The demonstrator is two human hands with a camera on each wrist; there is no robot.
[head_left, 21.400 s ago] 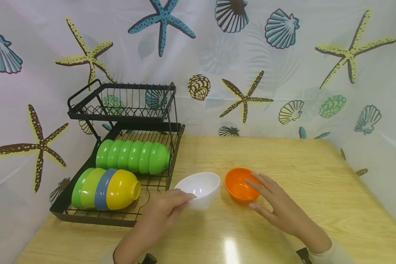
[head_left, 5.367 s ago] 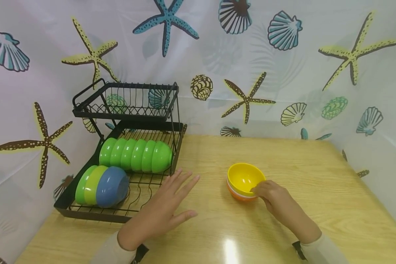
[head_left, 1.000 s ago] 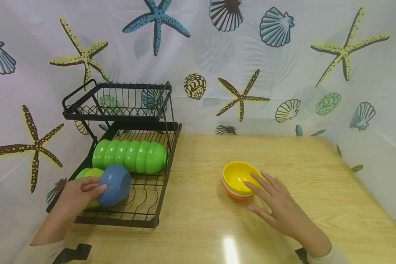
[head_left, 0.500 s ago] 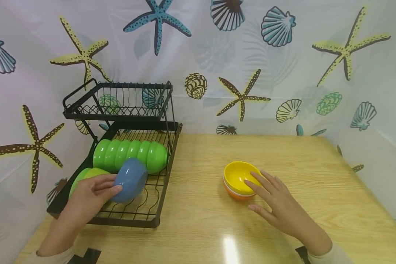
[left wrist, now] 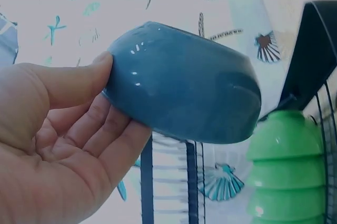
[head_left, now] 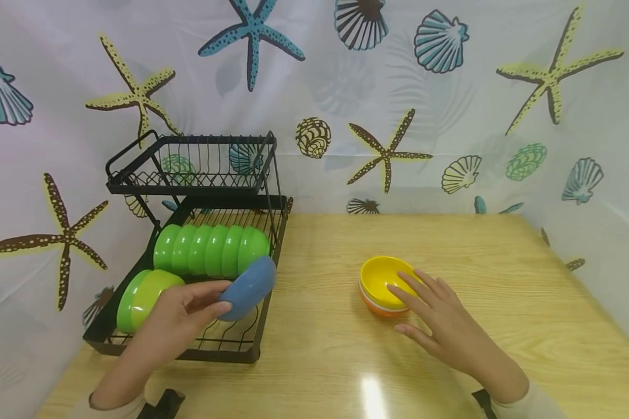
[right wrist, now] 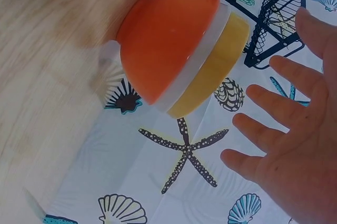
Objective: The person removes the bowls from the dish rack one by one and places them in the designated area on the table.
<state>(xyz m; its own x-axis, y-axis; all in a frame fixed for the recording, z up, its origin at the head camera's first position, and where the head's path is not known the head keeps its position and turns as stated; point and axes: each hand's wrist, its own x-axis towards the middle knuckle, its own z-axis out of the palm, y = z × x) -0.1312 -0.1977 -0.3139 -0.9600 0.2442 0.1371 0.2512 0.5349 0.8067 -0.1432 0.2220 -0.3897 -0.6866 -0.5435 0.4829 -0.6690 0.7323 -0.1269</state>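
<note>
My left hand (head_left: 180,314) pinches a blue bowl (head_left: 248,289) by its rim, thumb on one side and fingers on the other. The bowl is tilted above the right front of the dish rack's lower tier. In the left wrist view the blue bowl (left wrist: 184,84) fills the middle, gripped at its left end. My right hand (head_left: 445,329) has its fingers spread beside a nested stack of bowls on the table. A yellow bowl (head_left: 382,279) sits on top, over a white bowl (right wrist: 195,58) and an orange bowl (right wrist: 166,39).
A black two-tier dish rack (head_left: 225,354) stands at the left of the wooden table (head_left: 451,244). Its lower tier holds a row of several green bowls (head_left: 209,250) behind, with a green bowl and a lime-green bowl (head_left: 149,297) in front. A patterned curtain (head_left: 320,70) hangs behind.
My left hand has lifted the blue bowl from beside the lime-green bowl and carried it rightward, tilting it. The right hand stays by the stack. Earlier, white and yellow bowls joined the orange one.
</note>
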